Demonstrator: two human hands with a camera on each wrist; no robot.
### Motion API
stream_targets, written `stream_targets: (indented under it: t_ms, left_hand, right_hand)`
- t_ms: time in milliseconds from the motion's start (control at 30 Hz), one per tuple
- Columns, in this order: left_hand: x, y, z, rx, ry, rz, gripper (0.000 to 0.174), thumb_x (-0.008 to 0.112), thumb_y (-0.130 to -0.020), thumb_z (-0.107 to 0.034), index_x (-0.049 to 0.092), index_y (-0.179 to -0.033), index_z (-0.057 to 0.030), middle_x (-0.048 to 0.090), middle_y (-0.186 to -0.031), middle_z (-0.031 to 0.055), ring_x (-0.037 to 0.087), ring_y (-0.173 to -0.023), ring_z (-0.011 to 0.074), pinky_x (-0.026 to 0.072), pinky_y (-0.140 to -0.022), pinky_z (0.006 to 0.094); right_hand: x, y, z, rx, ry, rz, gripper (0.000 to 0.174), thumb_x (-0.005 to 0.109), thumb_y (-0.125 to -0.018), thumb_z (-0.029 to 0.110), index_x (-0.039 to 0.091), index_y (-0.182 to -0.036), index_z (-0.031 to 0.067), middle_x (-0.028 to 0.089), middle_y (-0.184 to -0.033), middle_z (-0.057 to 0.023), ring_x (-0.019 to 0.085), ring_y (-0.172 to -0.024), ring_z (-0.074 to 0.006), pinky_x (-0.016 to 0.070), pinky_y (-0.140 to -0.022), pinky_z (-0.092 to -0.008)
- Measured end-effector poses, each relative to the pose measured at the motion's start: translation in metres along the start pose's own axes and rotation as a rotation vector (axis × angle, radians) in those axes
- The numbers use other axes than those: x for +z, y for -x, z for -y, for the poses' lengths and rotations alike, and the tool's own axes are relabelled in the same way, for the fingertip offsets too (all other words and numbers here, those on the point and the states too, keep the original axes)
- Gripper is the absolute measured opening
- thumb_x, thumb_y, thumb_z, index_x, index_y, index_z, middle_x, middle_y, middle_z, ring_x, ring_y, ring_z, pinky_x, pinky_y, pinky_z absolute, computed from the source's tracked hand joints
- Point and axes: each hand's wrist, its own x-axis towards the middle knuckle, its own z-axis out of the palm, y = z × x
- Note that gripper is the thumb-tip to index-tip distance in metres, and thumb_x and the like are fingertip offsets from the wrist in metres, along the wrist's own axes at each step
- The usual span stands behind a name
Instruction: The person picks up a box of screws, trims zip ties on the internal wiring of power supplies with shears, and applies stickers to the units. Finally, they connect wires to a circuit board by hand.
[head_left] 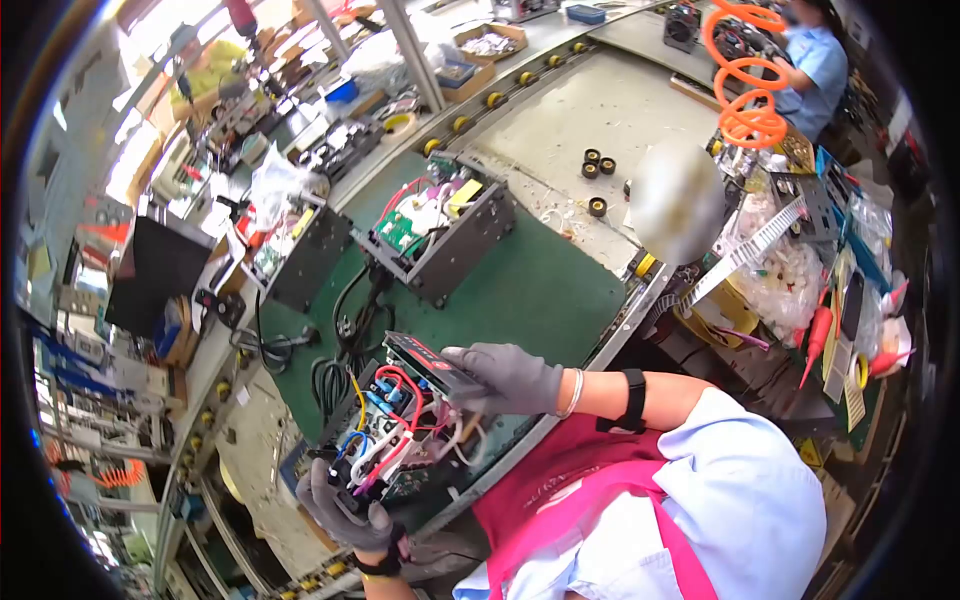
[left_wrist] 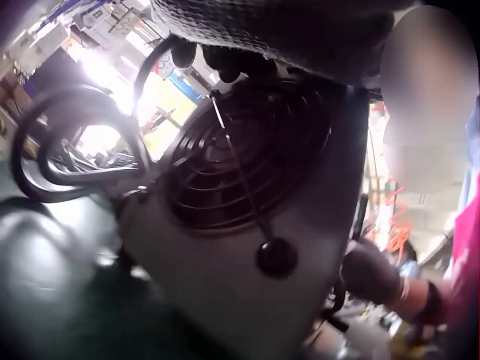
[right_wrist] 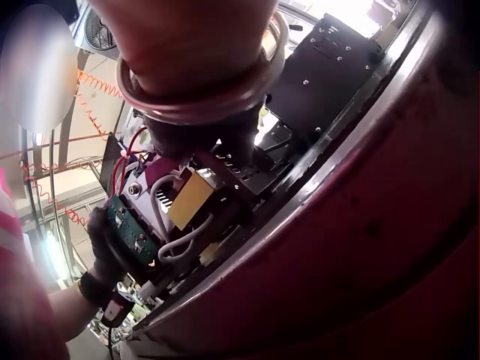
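An uncovered electrical machine (head_left: 405,425), packed with red, blue and white wires, sits at the near edge of the green mat. My gloved right hand (head_left: 515,378) grips its dark front panel (head_left: 430,362), which has red markings. At the opposite end, my gloved left hand (head_left: 345,510) holds the back panel. A round fan grille (left_wrist: 244,161) on that panel fills the left wrist view, with the glove above it. In the right wrist view, a green circuit board (right_wrist: 133,229) and a yellow block (right_wrist: 191,201) show inside the machine, near the left hand's fingers.
Two similar uncovered machines stand farther back, one in the middle (head_left: 445,245) and one to the left (head_left: 300,250). Black power cords (head_left: 345,350) lie coiled on the green mat (head_left: 540,290). Small black rollers (head_left: 597,165) lie beyond it. Bags and tools clutter the right side.
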Motion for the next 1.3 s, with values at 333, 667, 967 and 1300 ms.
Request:
stream_targets:
  t_ms: [333, 667, 967, 1300]
  left_hand:
    - [0.071, -0.065, 0.146, -1.216, 0.820, 0.398, 0.055, 0.057, -0.091, -0.044, 0.057, -0.123, 0.0011, 0.062, -0.113, 0.0084, 0.058, -0.105, 0.0181, 0.0430, -0.092, 0.0310]
    - [0.072, -0.038, -0.085, 0.295, -0.360, 0.168, 0.058, 0.067, -0.085, -0.046, 0.058, -0.122, -0.0020, 0.059, -0.117, 0.0183, 0.056, -0.109, 0.0385, 0.0443, -0.093, 0.0492]
    - [0.095, -0.048, -0.040, 0.202, -0.512, 0.084, 0.070, 0.075, -0.066, -0.057, 0.062, -0.112, -0.0056, 0.060, -0.112, 0.0136, 0.061, -0.097, 0.0357, 0.0510, -0.080, 0.0458]
    - [0.086, -0.072, -0.013, 0.338, -0.574, -0.092, 0.065, 0.066, -0.077, -0.059, 0.058, -0.117, -0.0082, 0.060, -0.106, 0.0122, 0.061, -0.094, 0.0335, 0.0507, -0.080, 0.0454]
  right_hand:
    - [-0.049, -0.066, -0.008, 0.380, 0.071, 0.106, 0.050, 0.055, -0.091, 0.040, 0.052, -0.129, 0.0076, 0.065, -0.108, -0.0230, 0.065, -0.098, -0.0368, 0.0502, -0.087, -0.0428]
    - [-0.204, 0.037, -0.187, 1.003, 1.240, -0.029, 0.025, 0.052, -0.086, 0.014, 0.071, -0.102, 0.0114, 0.068, -0.108, -0.0134, 0.063, -0.102, -0.0316, 0.0506, -0.084, -0.0461]
    - [-0.214, 0.076, -0.273, 1.085, 1.301, 0.149, 0.027, 0.050, -0.087, 0.019, 0.074, -0.097, 0.0132, 0.072, -0.101, -0.0095, 0.066, -0.098, -0.0288, 0.0397, -0.092, -0.0537]
    - [-0.199, 0.038, -0.149, 0.202, 0.653, -1.082, 0.018, 0.061, -0.088, 0.018, 0.065, -0.098, 0.0032, 0.068, -0.088, -0.0156, 0.066, -0.077, -0.0322, 0.0508, -0.067, -0.0422]
